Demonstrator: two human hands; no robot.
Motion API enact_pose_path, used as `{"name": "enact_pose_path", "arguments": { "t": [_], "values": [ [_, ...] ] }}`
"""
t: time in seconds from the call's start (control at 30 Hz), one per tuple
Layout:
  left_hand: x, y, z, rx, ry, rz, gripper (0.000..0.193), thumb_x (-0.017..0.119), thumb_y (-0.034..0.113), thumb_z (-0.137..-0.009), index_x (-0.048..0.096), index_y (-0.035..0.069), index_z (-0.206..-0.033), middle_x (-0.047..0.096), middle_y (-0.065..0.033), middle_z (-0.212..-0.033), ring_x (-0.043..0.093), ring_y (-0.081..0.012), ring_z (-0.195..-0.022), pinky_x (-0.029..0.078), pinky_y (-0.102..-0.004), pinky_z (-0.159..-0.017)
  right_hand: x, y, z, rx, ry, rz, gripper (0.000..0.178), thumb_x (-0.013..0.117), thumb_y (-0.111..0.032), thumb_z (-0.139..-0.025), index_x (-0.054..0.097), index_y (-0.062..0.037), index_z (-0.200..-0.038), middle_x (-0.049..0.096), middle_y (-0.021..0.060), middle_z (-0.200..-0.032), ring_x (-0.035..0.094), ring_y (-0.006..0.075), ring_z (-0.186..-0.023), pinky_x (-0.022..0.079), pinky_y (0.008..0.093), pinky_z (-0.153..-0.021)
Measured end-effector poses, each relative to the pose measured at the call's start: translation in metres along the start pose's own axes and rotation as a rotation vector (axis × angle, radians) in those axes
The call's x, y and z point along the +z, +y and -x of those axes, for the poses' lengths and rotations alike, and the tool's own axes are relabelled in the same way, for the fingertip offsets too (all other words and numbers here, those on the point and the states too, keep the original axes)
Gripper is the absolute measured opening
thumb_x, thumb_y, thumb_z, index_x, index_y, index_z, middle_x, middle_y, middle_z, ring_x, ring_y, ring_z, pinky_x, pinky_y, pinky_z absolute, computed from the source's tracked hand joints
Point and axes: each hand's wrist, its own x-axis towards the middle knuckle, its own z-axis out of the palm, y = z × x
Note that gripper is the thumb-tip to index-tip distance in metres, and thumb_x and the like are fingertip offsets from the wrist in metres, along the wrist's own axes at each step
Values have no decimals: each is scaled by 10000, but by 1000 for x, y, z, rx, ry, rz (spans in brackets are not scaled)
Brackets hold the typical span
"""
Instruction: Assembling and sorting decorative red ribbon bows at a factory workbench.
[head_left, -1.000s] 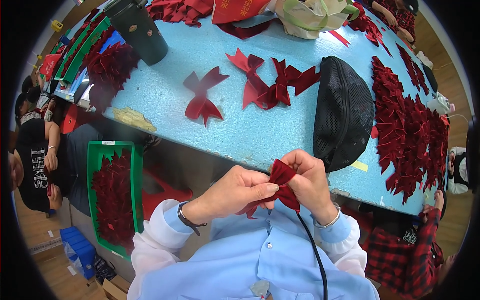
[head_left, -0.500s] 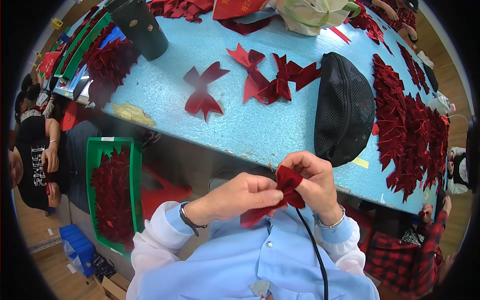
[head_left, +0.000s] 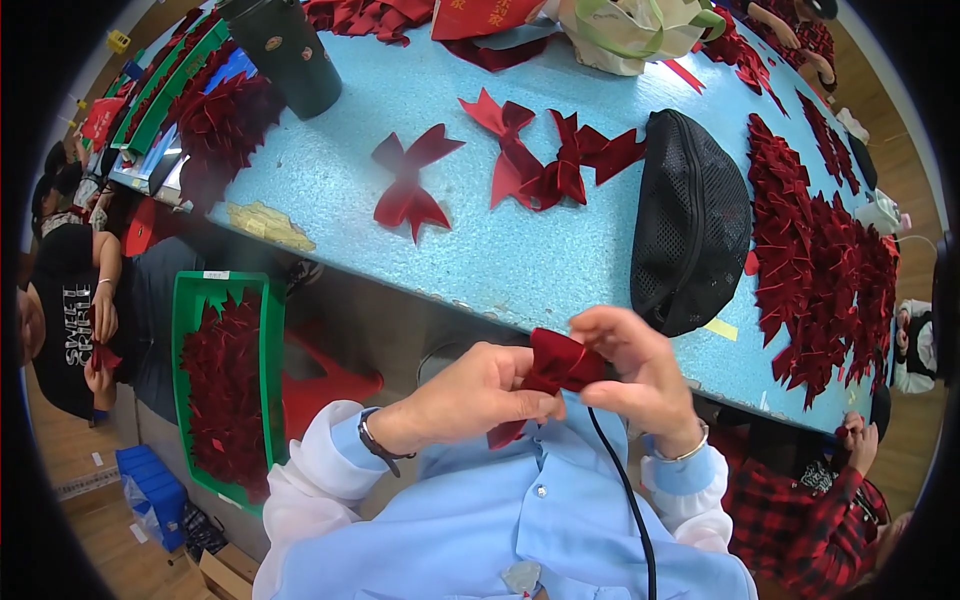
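A dark red velvet ribbon bow (head_left: 562, 360) is up in front of my shirt, close to the table's near edge. My left hand (head_left: 490, 395) pinches it at its left side, thumb in front. A tail of the ribbon hangs below those fingers. Around the bow's right end, my right hand (head_left: 640, 375) has its thumb and fingers spread apart, the thumb very near the fabric; whether it touches cannot be made out. Beyond my hands on the blue table (head_left: 470, 250) lie a single red bow (head_left: 410, 180) and a small cluster of bows (head_left: 540, 165).
A black mesh pouch (head_left: 690, 220) lies right of the bows, with bow heaps (head_left: 825, 270) beyond it. At the back stand a dark tumbler (head_left: 290, 65) and a pale bag (head_left: 630, 35). A green crate (head_left: 272, 390) of bows sits lower left. Co-workers sit on both sides.
My right hand has loosened from its pinch and spread its fingers, moving slightly right. The bow has turned to show a broad loop, still in my left hand.
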Motion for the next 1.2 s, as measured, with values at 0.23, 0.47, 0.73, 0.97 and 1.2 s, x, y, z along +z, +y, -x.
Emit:
{"name": "enact_pose_path", "arguments": {
  "t": [0.23,0.47,0.73,0.97,1.2],
  "values": [
    [2,6,9,-10,-41,34,410,537,-5,-843,434,-21,-1239,595,-68,-1055,571,-96,-899,466,-238,-750,3,13,-13,305,-26,-70,197,656,-30,-813,581,34,-984,609,79,-948,567,81,-816,464,223,-691],
    [1,10,16,-6,-21,127,523,506,-34,-832,332,-10,-1324,540,-108,-1173,567,-135,-1004,453,-268,-828,15,15,-16,24,171,14,92,634,3,-815,602,25,-898,593,47,-781,539,99,-763,447,237,-689],
    [9,10,12,63,6,286,590,437,-60,-812,251,-1,-1369,521,-132,-1195,564,-173,-1026,448,-282,-850,-1,-6,15,-477,129,561,192,671,74,-676,631,10,-852,583,78,-720,525,203,-674,404,309,-685],
    [20,11,10,15,-39,286,606,427,-51,-807,234,11,-1377,532,-146,-1155,554,-179,-1038,463,-299,-810,3,-4,18,-502,44,617,169,670,60,-681,642,-5,-834,596,50,-722,522,186,-656,364,298,-640],
    [21,5,1,-14,-43,250,639,461,-32,-817,199,3,-1399,504,-180,-1211,587,-212,-989,466,-313,-820,-10,-1,18,-474,43,670,160,670,52,-693,644,-12,-838,596,41,-716,512,168,-638,356,296,-625]
  ]
}}
